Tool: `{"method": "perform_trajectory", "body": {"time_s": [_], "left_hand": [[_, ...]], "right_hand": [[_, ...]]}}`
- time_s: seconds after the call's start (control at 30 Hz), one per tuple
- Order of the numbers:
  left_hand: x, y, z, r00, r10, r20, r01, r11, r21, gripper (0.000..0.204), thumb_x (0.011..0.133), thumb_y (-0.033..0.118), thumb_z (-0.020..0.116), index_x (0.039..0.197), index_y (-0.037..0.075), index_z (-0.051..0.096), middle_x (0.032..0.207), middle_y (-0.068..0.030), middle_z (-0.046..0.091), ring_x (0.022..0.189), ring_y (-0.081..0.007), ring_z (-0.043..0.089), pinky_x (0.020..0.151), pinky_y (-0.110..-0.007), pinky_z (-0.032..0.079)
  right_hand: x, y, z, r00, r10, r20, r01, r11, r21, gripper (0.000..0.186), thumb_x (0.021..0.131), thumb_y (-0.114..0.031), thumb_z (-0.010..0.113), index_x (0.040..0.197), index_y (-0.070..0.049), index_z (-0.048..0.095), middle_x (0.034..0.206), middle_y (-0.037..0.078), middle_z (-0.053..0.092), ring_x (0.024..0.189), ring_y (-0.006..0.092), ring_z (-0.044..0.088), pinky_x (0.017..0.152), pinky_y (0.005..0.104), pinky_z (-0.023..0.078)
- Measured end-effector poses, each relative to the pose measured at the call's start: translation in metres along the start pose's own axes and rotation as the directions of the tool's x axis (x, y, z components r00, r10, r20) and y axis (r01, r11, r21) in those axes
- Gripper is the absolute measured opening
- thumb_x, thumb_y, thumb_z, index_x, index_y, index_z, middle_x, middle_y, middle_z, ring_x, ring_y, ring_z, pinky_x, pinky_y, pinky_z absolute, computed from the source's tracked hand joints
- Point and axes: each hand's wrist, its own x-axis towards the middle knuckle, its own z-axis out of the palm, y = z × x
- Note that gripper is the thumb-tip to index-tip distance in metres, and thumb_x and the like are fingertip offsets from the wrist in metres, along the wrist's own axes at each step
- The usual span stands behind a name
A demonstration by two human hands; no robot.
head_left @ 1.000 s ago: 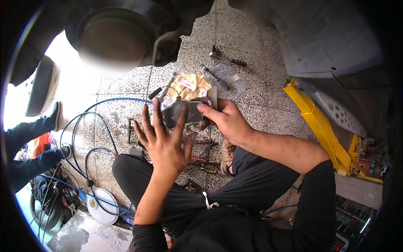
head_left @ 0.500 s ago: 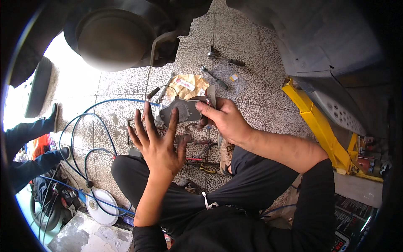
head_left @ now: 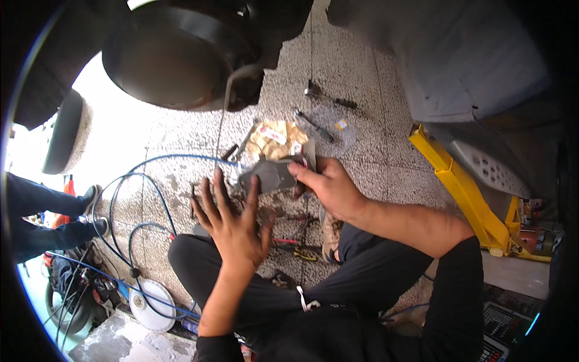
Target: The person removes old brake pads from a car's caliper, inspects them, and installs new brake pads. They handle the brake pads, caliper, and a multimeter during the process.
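My right hand point(head_left: 333, 188) grips a flat grey brake pad point(head_left: 274, 176) by its right end, thumb on top and fingers underneath. A thin metal plate point(head_left: 310, 155) stands up beside the thumb; whether it belongs to the pad, I cannot tell. The pad's face carries a dark, greasy-looking smear. Fingers spread, my left hand point(head_left: 232, 235) hovers over the pad's left part, its index fingertip at or just above the face. The fingertips look blackened. Below the hands, dark metal parts are partly hidden.
Beyond the pad lie crumpled brown paper point(head_left: 272, 139), a ratchet point(head_left: 330, 99) and another ratchet-like tool point(head_left: 315, 125) on clear plastic. A yellow stand point(head_left: 455, 193) rises at right. Blue hose point(head_left: 175, 158) loops at left near another person's legs point(head_left: 54, 202). Dark vehicle parts point(head_left: 175, 57) hang overhead.
The whole view has shifted slightly, so things sit lower and further right. My left index finger has slid across the pad's face, and the smear looks more spread. My right hand keeps its grip.
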Motion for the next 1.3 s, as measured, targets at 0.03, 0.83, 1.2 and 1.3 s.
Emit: {"method": "perform_trajectory", "body": {"time_s": [0.03, 0.83, 1.2, 1.3], "left_hand": [[-0.003, 0.002, 0.000, 1.000, 0.023, 0.020, -0.023, 1.000, 0.004, 0.056, 0.086, 0.046, 0.054, 0.138, 0.027, 0.051, 0.153, -0.0240, 0.022, 0.140, -0.0466, 0.018, 0.112, -0.061, 0.009], [0.018, 0.007, -0.002, 0.999, 0.000, -0.034, 0.000, 1.000, 0.009, 0.057, 0.087, 0.048, 0.056, 0.139, 0.029, 0.049, 0.155, -0.0217, 0.020, 0.142, -0.0472, 0.014, 0.111, -0.063, 0.004], [0.012, 0.005, 0.000, 0.999, 0.009, -0.035, -0.009, 1.000, 0.016, 0.057, 0.087, 0.048, 0.056, 0.141, 0.030, 0.047, 0.156, -0.0216, 0.018, 0.142, -0.0470, 0.014, 0.110, -0.063, 0.005], [0.002, 0.005, 0.003, 0.999, 0.001, -0.032, -0.001, 1.000, -0.013, 0.058, 0.087, 0.048, 0.056, 0.140, 0.029, 0.048, 0.155, -0.0219, 0.019, 0.142, -0.0465, 0.014, 0.111, -0.063, 0.004]], "right_hand": [[0.000, 0.000, 0.003, 1.000, -0.013, -0.020, 0.014, 1.000, 0.025, 0.019, 0.094, -0.016, 0.060, 0.103, 0.000, 0.066, 0.084, 0.000, 0.065, 0.068, 0.0084, 0.058, 0.061, 0.0249, 0.048], [-0.001, -0.002, 0.000, 0.999, -0.040, -0.020, 0.041, 0.994, 0.098, 0.018, 0.094, -0.018, 0.062, 0.095, -0.001, 0.067, 0.079, 0.001, 0.065, 0.064, 0.0081, 0.058, 0.057, 0.0244, 0.046], [0.000, -0.001, 0.003, 0.998, -0.058, -0.021, 0.060, 0.993, 0.099, 0.018, 0.094, -0.017, 0.061, 0.094, 0.000, 0.067, 0.078, 0.002, 0.065, 0.063, 0.0092, 0.059, 0.056, 0.0250, 0.046], [-0.001, 0.000, 0.004, 0.998, -0.056, -0.026, 0.058, 0.994, 0.087, 0.018, 0.094, -0.017, 0.061, 0.095, 0.000, 0.067, 0.078, 0.002, 0.065, 0.062, 0.0092, 0.059, 0.056, 0.0245, 0.046]]}}
